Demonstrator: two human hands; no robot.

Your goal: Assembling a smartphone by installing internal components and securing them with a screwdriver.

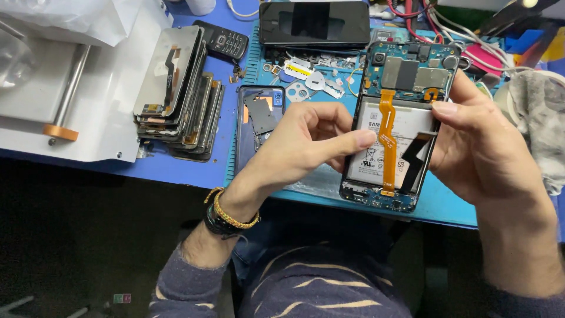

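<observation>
Item one: opened blue-framed smartphone with its back cover off [397, 126], showing a white battery, an orange flex ribbon and grey circuit shields. I am holding it upright over the near edge of the blue desk [176, 168], between both hands.

Left hand [300, 144]: I am pressing my thumb against the phone's left edge, the other fingers [321, 118] curling narrow just beside it. A gold chain bracelet and black watch [226, 218] are sitting on that wrist.

Right hand [488, 144]: I am gripping the phone's right edge, thumb lying across the top of the battery, fingers wrapping behind.

Item two: dark blue plastic back cover [261, 118], lying flat just left of my left-hand fingers, on the teal repair mat [447, 206].

Item three: stack of bare phone display panels [176, 94], well left of my left hand.

Item four: small black keypad phone [222, 41] and a black glass-fronted smartphone [315, 23], lying beyond my fingers.

Item five: loose silver metal shields and screws [309, 76], scattered above my left hand.

Item six: grey cloth [538, 118], beyond my right hand.
</observation>
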